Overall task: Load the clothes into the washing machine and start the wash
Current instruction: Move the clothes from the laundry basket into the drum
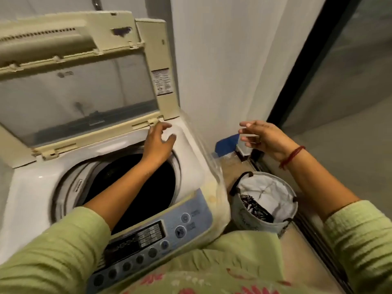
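Lid [84, 90] up, drum [135, 187] dark. Both hands spread, empty: left hand [158, 141] at hinge, right hand [261, 136] above laundry basket [263, 200]. Reach down, gather clothes fully.

Left hand [158, 141] outstretched, right hand [259, 136] raised, both empty.

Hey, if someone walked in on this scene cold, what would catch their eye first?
Probably the top-loading washing machine on the left, its lid propped open over a dark drum, with the left hand reaching across to the lid's hinge corner. Next, the laundry basket on the floor to the machine's right, holding white and dark patterned clothes, while the empty right hand hangs open above it.
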